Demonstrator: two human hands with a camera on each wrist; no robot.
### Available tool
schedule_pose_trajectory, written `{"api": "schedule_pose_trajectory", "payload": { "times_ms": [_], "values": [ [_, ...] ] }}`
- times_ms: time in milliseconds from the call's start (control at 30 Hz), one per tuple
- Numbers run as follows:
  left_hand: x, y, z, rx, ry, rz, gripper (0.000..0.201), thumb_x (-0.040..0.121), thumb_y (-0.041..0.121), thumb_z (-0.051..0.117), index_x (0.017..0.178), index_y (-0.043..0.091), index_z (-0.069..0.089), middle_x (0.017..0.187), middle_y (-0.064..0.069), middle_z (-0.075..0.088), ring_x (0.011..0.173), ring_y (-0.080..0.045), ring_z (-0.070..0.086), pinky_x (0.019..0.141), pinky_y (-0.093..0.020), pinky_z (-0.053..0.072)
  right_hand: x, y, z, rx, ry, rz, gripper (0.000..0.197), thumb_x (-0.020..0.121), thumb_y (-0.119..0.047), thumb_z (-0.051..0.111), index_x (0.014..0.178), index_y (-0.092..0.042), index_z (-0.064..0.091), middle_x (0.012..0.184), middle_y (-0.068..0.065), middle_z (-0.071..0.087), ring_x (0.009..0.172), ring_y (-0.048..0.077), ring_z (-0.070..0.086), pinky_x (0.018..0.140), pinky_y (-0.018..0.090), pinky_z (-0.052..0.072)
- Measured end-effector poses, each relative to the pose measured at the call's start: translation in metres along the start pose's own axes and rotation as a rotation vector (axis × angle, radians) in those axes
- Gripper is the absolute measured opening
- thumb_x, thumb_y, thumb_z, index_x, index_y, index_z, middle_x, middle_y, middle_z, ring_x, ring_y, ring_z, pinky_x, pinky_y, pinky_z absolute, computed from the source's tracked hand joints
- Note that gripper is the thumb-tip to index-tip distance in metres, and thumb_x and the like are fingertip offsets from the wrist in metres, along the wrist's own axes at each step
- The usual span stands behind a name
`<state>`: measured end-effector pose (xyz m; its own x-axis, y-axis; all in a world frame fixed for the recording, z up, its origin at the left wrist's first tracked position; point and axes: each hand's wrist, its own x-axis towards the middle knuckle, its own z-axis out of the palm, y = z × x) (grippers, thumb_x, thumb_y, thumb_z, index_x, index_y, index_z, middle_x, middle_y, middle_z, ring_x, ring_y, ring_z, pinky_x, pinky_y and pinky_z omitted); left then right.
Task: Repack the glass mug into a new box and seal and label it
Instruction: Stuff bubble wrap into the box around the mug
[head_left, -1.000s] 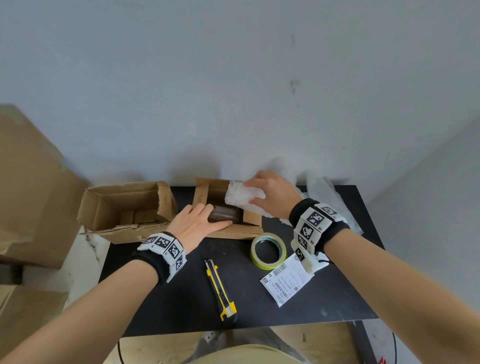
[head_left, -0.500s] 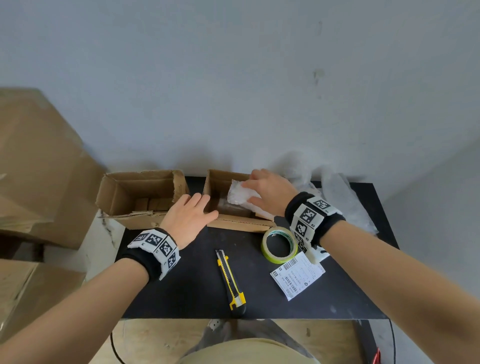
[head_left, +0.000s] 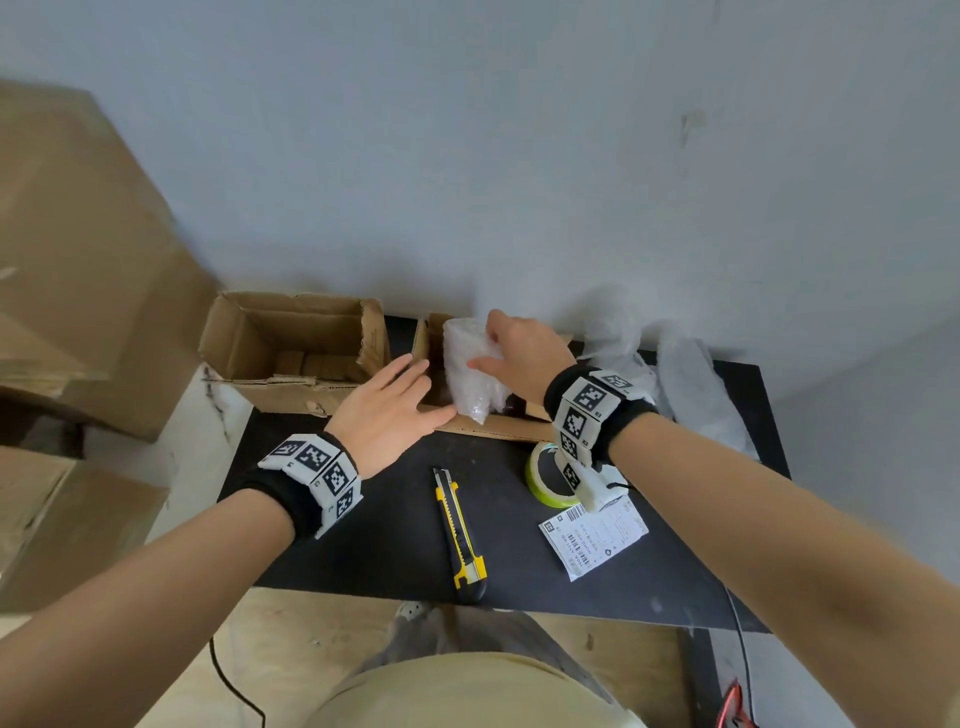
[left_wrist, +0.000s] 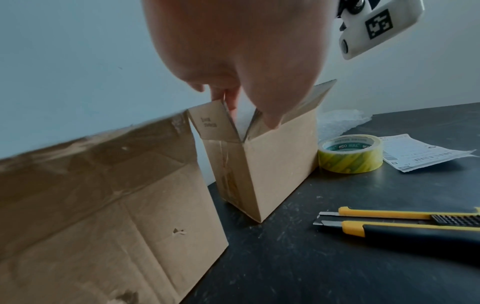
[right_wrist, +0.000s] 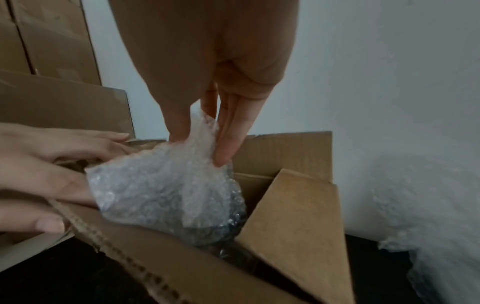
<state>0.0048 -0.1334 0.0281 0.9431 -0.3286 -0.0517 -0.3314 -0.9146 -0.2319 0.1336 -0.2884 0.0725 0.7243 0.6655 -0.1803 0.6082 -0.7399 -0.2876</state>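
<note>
A bubble-wrapped bundle (head_left: 470, 371) stands upright in the small open cardboard box (head_left: 493, 427) at the back of the black table (head_left: 395, 540). My right hand (head_left: 485, 340) grips its top; in the right wrist view thumb and fingers (right_wrist: 228, 144) pinch the bubble-wrapped bundle (right_wrist: 168, 185), and something dark shows through its lower end. My left hand (head_left: 431, 387) lies flat with straight fingers on the box's front left flap. In the left wrist view the left hand (left_wrist: 249, 113) reaches over the small box's rim (left_wrist: 272, 160). The box's inside is mostly hidden.
A larger open cardboard box (head_left: 291, 353) stands just left of the small one. A green-yellow tape roll (head_left: 545, 480), a yellow-black utility knife (head_left: 460, 530) and a printed label (head_left: 592, 535) lie in front. Loose bubble wrap (head_left: 618, 338) is heaped at the back right. Big cartons (head_left: 78, 270) stand left of the table.
The right hand has turned the bundle from lying across the box top to standing upright in it. The left hand stays on the front flap. The head view has shifted.
</note>
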Motion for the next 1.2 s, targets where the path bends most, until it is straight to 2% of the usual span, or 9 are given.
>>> {"api": "schedule_pose_trajectory", "payload": {
  "times_ms": [133, 267, 433, 567, 700, 833, 1000, 1100, 1200],
  "values": [
    [0.000, 0.002, 0.005, -0.061, 0.054, -0.001, 0.033, 0.081, 0.034, 0.067, 0.109, 0.016, 0.067, 0.101, -0.016, 0.069, 0.113, -0.033, 0.059, 0.104, -0.043, 0.038, 0.007, -0.011, 0.007, -0.117, 0.000, -0.007, 0.027, 0.094, -0.034, 0.049, 0.104, -0.010, 0.047, 0.092, 0.008, 0.059, 0.078, 0.023, 0.054, 0.066, 0.032, 0.043],
    [-0.001, 0.002, 0.005, -0.202, 0.113, -0.065, 0.037, 0.088, 0.044, 0.046, 0.095, 0.011, 0.063, 0.096, -0.009, 0.069, 0.105, -0.027, 0.063, 0.105, -0.040, 0.038, 0.014, -0.020, 0.014, -0.186, -0.049, -0.050, 0.023, 0.091, -0.028, 0.054, 0.102, -0.009, 0.048, 0.090, 0.007, 0.058, 0.085, 0.027, 0.060, 0.071, 0.032, 0.047],
    [0.002, 0.000, 0.010, -0.298, 0.120, -0.177, 0.039, 0.096, 0.038, 0.031, 0.112, 0.011, 0.054, 0.105, -0.004, 0.066, 0.105, -0.018, 0.062, 0.110, -0.037, 0.031, 0.016, -0.020, 0.010, -0.273, -0.223, -0.144, 0.025, 0.092, -0.019, 0.055, 0.115, -0.007, 0.057, 0.114, 0.006, 0.059, 0.098, 0.022, 0.060, 0.083, 0.028, 0.047],
    [0.010, 0.002, 0.005, -0.294, 0.072, -0.242, 0.036, 0.098, 0.029, 0.038, 0.131, 0.017, 0.043, 0.117, 0.000, 0.063, 0.110, -0.015, 0.059, 0.111, -0.042, 0.026, 0.012, -0.008, 0.007, -0.090, -0.260, -0.092, 0.029, 0.095, -0.017, 0.047, 0.123, -0.009, 0.048, 0.105, 0.004, 0.062, 0.085, 0.019, 0.057, 0.074, 0.025, 0.044],
    [0.025, 0.004, -0.008, -0.346, -0.085, -0.311, 0.067, 0.092, 0.026, 0.050, 0.148, 0.029, 0.014, 0.147, -0.006, 0.031, 0.126, -0.019, 0.042, 0.107, -0.047, 0.027, 0.008, 0.001, 0.010, 0.086, -0.264, -0.037, 0.028, 0.093, -0.012, 0.048, 0.120, -0.014, 0.047, 0.114, 0.004, 0.063, 0.099, 0.023, 0.062, 0.084, 0.033, 0.051],
    [0.037, 0.001, -0.015, -0.201, -0.174, -0.188, 0.067, 0.088, 0.027, 0.057, 0.145, 0.030, 0.023, 0.159, -0.001, -0.001, 0.135, -0.021, 0.028, 0.105, -0.046, 0.025, 0.010, 0.012, 0.015, 0.051, -0.271, -0.015, 0.036, 0.093, -0.003, 0.042, 0.124, -0.018, 0.051, 0.117, 0.004, 0.060, 0.099, 0.024, 0.059, 0.078, 0.031, 0.049],
    [0.046, -0.002, -0.018, -0.109, -0.225, -0.129, 0.072, 0.084, 0.024, 0.063, 0.144, 0.023, 0.023, 0.152, 0.000, 0.025, 0.135, -0.023, 0.027, 0.109, -0.044, 0.019, 0.009, 0.025, 0.022, -0.013, -0.264, 0.085, 0.029, 0.094, -0.012, 0.040, 0.123, -0.018, 0.043, 0.107, 0.010, 0.060, 0.079, 0.022, 0.054, 0.064, 0.030, 0.043],
    [0.050, -0.002, -0.019, -0.078, -0.232, -0.121, 0.084, 0.081, 0.028, 0.067, 0.147, 0.029, 0.015, 0.145, 0.000, 0.035, 0.129, -0.025, 0.032, 0.106, -0.043, 0.023, 0.012, 0.018, 0.026, -0.113, -0.387, 0.043, 0.042, 0.091, -0.007, 0.047, 0.132, -0.011, 0.037, 0.113, 0.013, 0.060, 0.092, 0.028, 0.060, 0.069, 0.031, 0.044],
    [0.055, -0.003, -0.026, -0.036, -0.229, -0.097, 0.067, 0.083, 0.027, 0.064, 0.141, 0.028, 0.030, 0.141, -0.002, 0.038, 0.125, -0.025, 0.034, 0.103, -0.041, 0.026, 0.016, 0.013, 0.037, -0.143, -0.467, 0.044, 0.051, 0.089, 0.000, 0.050, 0.136, -0.003, 0.031, 0.120, 0.017, 0.058, 0.105, 0.032, 0.059, 0.078, 0.034, 0.048]
  ]
}}
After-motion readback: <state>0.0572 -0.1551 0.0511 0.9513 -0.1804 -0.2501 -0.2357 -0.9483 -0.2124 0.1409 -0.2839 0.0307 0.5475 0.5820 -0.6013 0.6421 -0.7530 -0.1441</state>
